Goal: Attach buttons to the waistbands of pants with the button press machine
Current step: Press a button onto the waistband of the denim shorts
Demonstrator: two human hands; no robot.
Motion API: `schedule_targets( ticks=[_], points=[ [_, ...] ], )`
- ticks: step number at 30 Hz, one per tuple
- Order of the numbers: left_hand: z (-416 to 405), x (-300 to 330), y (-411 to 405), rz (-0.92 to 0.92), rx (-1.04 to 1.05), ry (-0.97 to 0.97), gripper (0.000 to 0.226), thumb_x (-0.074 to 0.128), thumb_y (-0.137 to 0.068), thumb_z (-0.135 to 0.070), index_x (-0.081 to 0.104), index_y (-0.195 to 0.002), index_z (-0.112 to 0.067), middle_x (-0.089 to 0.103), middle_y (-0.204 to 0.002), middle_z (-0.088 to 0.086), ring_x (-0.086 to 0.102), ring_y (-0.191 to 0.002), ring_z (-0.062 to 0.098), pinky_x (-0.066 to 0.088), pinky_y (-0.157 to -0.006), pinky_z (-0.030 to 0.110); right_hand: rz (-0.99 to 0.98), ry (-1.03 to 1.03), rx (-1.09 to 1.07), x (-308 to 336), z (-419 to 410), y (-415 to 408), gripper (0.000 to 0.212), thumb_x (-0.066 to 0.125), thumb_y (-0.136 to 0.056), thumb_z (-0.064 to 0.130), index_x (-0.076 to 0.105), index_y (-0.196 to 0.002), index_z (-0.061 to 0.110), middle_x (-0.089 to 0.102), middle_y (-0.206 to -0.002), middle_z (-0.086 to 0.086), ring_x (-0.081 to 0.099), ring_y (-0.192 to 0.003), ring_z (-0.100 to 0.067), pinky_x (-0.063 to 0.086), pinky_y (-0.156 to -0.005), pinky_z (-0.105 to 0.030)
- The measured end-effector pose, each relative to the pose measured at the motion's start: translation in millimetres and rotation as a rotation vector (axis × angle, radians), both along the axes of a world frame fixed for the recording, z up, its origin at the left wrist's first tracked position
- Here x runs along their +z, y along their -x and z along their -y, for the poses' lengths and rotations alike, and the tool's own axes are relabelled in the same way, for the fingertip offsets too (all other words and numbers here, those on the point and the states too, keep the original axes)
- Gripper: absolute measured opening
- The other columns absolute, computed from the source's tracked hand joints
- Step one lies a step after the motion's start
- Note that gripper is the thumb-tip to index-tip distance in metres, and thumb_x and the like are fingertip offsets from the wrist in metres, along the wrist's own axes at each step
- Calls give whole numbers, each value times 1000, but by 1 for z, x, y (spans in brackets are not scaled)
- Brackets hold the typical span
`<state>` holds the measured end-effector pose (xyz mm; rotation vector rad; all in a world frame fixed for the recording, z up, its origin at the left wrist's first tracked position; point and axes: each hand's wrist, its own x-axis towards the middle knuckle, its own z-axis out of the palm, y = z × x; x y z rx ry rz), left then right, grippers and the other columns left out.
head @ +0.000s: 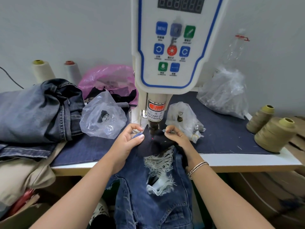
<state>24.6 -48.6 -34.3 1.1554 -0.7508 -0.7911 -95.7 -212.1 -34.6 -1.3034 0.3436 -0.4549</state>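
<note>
A white button press machine (pixel 171 47) stands at the table's middle, its punch head (pixel 154 128) just above the dark waistband (pixel 156 142) of ripped blue jeans (pixel 153 195) that hang over the table's front edge. My left hand (pixel 130 139) pinches the waistband's left edge, thumb on top. On the other side, my right hand (pixel 176 138) pinches the waistband, and a small metal piece shows at its fingertips. A red laser dot lies on the fabric between the hands.
Clear bags with small metal parts lie left (pixel 102 116) and right (pixel 183 119) of the punch. A pile of denim pants (pixel 41 109) fills the left side. Thread cones (pixel 274 134) stand at right, and two pale cones (pixel 42 71) by the wall. A large clear bag (pixel 224 93) sits back right.
</note>
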Motion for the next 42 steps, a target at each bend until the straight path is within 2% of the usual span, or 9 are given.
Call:
schedule_targets(
  ticks=[7,17,25,29,31,33,38,40,42],
  points=[
    [-2,-4,-2,-44,-15,35,13,58,-82,-15,48,-87,-22,50,-94,17,50,-86,24,41,-74,31,-41,-43,14,6,2,-4,23,44,-92,-6,50,-88,16,69,-70,6,66,-64,-5,51,-60,-15],
    [-3,-5,-2,-48,-7,32,13,58,-83,-14,48,-87,-21,49,-88,15,47,-82,24,40,-72,30,-66,-21,24,14,0,-5,27,37,-92,-11,45,-88,14,68,-61,8,64,-56,0,48,-55,-10],
    [-5,0,0,-35,-23,9,15,57,-82,-15,45,-90,-17,51,-87,15,50,-80,21,42,-72,27,-60,-14,46,15,-5,0,24,40,-91,-9,49,-86,12,67,-67,8,63,-63,-2,49,-60,-12],
    [-15,2,-2,38,-88,-27,20,67,-77,-25,50,-86,-25,52,-78,1,49,-75,13,43,-72,21,-235,209,78,29,-18,10,15,49,-96,16,59,-85,17,63,-79,5,57,-79,-9,46,-76,-18],
    [-23,6,0,21,-133,-39,22,71,-74,-30,53,-85,-27,46,-84,8,45,-81,20,38,-81,32,-422,369,287,44,-23,22,21,57,-92,34,66,-83,19,66,-85,4,58,-85,-10,45,-82,-26],
    [-27,13,3,-20,-176,-34,22,73,-74,-27,55,-86,-25,48,-89,13,47,-86,26,36,-84,42,-533,425,438,62,-30,34,21,61,-90,37,73,-77,24,70,-83,8,63,-81,-5,47,-76,-20],
    [-37,38,21,97,-100,-51,10,60,-91,-7,58,-97,-15,69,-82,3,66,-78,14,51,-68,18,-357,220,386,96,-62,44,21,61,-91,22,76,-75,21,73,-79,2,67,-72,-7,50,-66,-17],
    [-53,44,31,206,-16,-85,17,52,-96,-5,57,-109,-13,72,-100,-2,67,-94,9,49,-75,12,-316,219,359,109,-78,43,25,61,-91,22,76,-70,20,72,-73,-1,66,-65,-8,50,-61,-16],
    [-78,43,39,261,137,-82,24,58,-95,-15,56,-117,-25,65,-117,-8,57,-115,4,44,-83,9,-253,194,290,124,-91,42,27,62,-89,25,75,-66,20,70,-67,-2,65,-59,-9,49,-57,-16]
  ],
)
